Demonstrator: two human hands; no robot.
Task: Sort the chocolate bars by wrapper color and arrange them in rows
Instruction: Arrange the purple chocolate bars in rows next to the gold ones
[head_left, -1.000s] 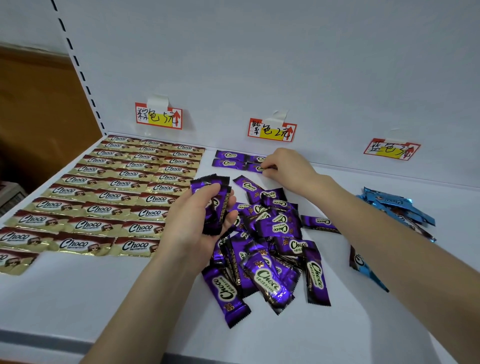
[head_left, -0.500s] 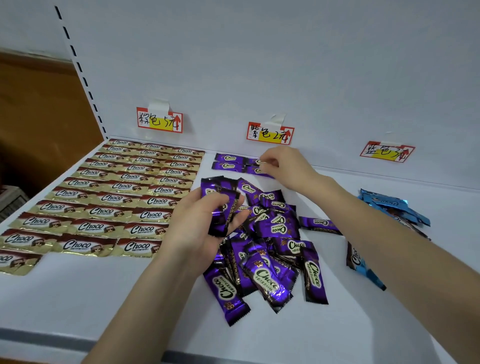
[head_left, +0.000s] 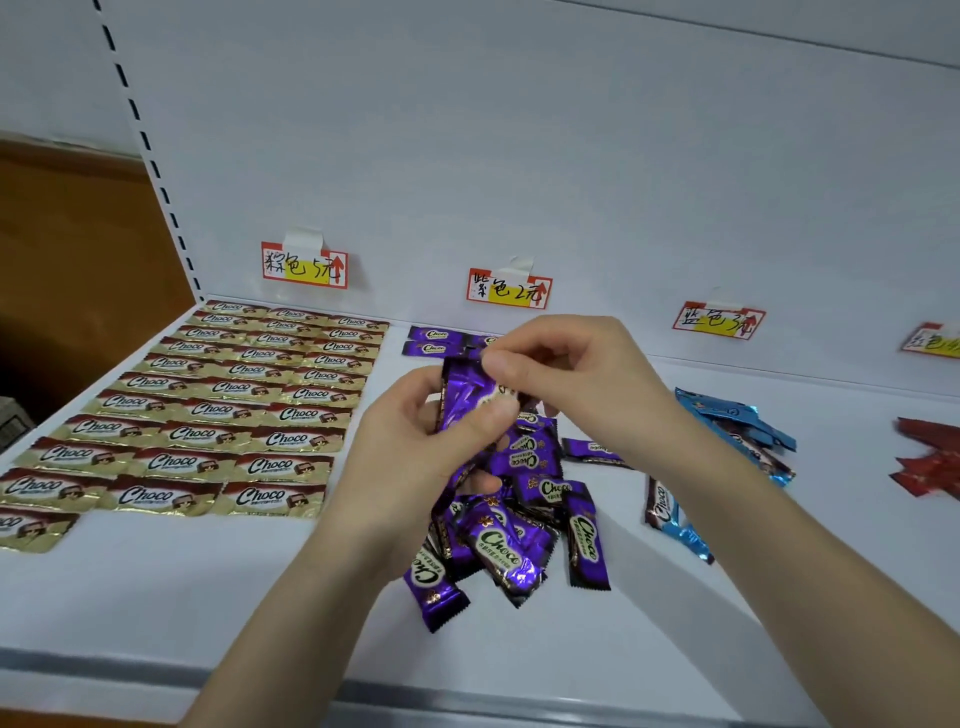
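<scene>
Held bars: the left hand (head_left: 415, 457) gripped a small stack of purple bars (head_left: 467, 389), upright, just above the heap (head_left: 524, 525), with its thumb clamped across the front.
Right hand: the right hand (head_left: 582, 374) had thumb and forefinger pinched on the top end of the front bar, and its other fingers were curled loosely.
Handling: they looked light and small. The glossy foil seemed likely to slip, so I'd take each by a flat crimped end or across its narrow sides. The chocolate inside is probably stiff and might snap if bent.
Look: shiny purple wrappers with serrated dark ends, a white "Choco" oval and small gold flowers.
Where: loose purple bars lay jumbled on the shelf (head_left: 260, 597) under the hands. A started purple row (head_left: 434, 341) sat at the back below its tag (head_left: 509, 289), with 2 bars showing at its left.
Others: brown rows (head_left: 218, 410) lay 3 across on the left. Blue bars (head_left: 737, 421) and red bars (head_left: 930, 457) were unsorted on the right.
</scene>
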